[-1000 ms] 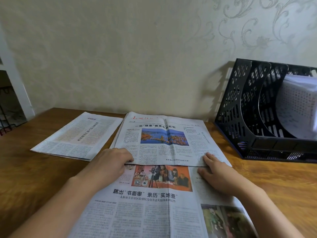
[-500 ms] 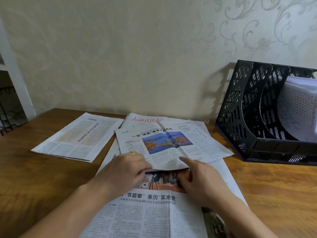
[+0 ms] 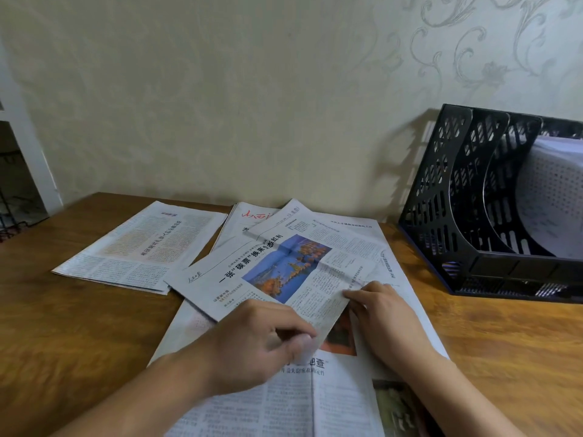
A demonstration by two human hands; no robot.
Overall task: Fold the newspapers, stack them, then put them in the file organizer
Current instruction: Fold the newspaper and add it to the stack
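A folded newspaper with a blue and orange photo (image 3: 277, 272) lies turned at an angle on top of an open newspaper (image 3: 271, 402) spread over the wooden table. My left hand (image 3: 252, 345) pinches the folded paper's near edge. My right hand (image 3: 381, 316) holds its right corner, thumb on top. Another folded newspaper (image 3: 142, 247) lies flat at the left. The black mesh file organizer (image 3: 457, 216) stands at the right against the wall, with white paper (image 3: 549, 197) in one slot.
The wooden table (image 3: 79, 326) runs to the patterned wall at the back. A white door frame (image 3: 25, 146) stands at the far left beyond the table's edge. Bare wood shows at the left front and at the right front below the organizer.
The folded newspaper has been rotated counterclockwise and lifted slightly off the open one. My left hand slid toward the middle along its near edge; my right hand moved to its right corner.
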